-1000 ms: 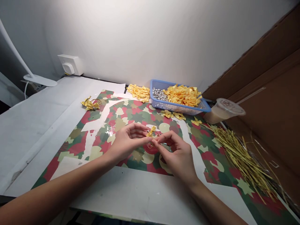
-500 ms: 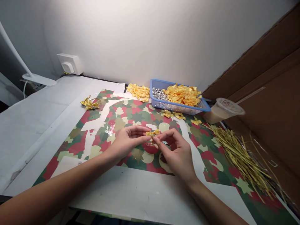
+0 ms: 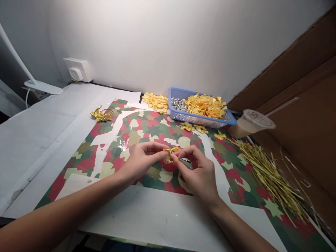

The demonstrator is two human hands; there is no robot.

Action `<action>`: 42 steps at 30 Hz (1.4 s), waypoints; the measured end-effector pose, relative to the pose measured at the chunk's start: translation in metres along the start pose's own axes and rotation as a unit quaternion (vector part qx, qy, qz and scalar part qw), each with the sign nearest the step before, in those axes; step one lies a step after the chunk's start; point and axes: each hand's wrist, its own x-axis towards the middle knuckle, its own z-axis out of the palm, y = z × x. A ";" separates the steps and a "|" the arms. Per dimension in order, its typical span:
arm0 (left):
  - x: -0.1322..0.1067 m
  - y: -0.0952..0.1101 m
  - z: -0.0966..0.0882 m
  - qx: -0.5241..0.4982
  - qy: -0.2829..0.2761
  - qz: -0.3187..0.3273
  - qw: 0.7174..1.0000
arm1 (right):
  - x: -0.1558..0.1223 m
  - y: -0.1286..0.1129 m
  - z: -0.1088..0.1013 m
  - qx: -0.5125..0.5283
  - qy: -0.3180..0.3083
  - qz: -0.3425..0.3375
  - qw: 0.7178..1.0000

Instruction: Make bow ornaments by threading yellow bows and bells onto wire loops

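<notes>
Red-and-green patterned paper [image 3: 147,126] covers most of the worktop in front of me, lying over white sheets [image 3: 39,129] that run back to the wall. Along its right edge sprawls a thick bundle of thin gold strands [image 3: 270,175], with a lidded cup [image 3: 249,124] at its far end. At the back stands a blue basket [image 3: 202,121], heaped with flat yellow ribbon pieces [image 3: 204,105] beside a smaller lot of silver bits [image 3: 177,104]. Another loose heap of yellow pieces [image 3: 156,102] sits just left of the basket. By my reckoning all of that is stock not yet worked, and it is by far the greater share. What looks finished is little: a small cluster of tied bows [image 3: 100,114] far off to the left on the paper's edge, and a few more bows [image 3: 193,128] lying just in front of the basket. My left hand [image 3: 143,159] and right hand [image 3: 199,171] meet over the middle of the paper. Both are narrowed to a pinch, thumb and forefinger tips closed on the same small yellow bow [image 3: 170,151], which hangs just above the sheet between them. I cannot make out whether its middle is bound, as my fingertips cover it, so I judge this one only partway done.
</notes>
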 end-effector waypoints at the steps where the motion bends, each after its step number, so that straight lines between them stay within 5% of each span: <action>1: 0.000 0.000 0.000 0.008 0.008 0.000 1.000 | 0.000 0.000 0.000 -0.002 0.009 -0.005 1.000; 8: -0.002 0.000 0.000 0.006 0.041 0.009 0.999 | -0.003 -0.001 0.002 -0.001 -0.010 -0.049 0.999; 34: -0.001 -0.001 0.002 0.007 0.059 0.034 0.998 | -0.001 -0.006 0.001 0.018 -0.052 0.020 0.998; 42: 0.002 0.000 0.000 0.004 0.066 0.020 0.998 | 0.007 -0.004 -0.004 0.185 -0.060 0.082 0.977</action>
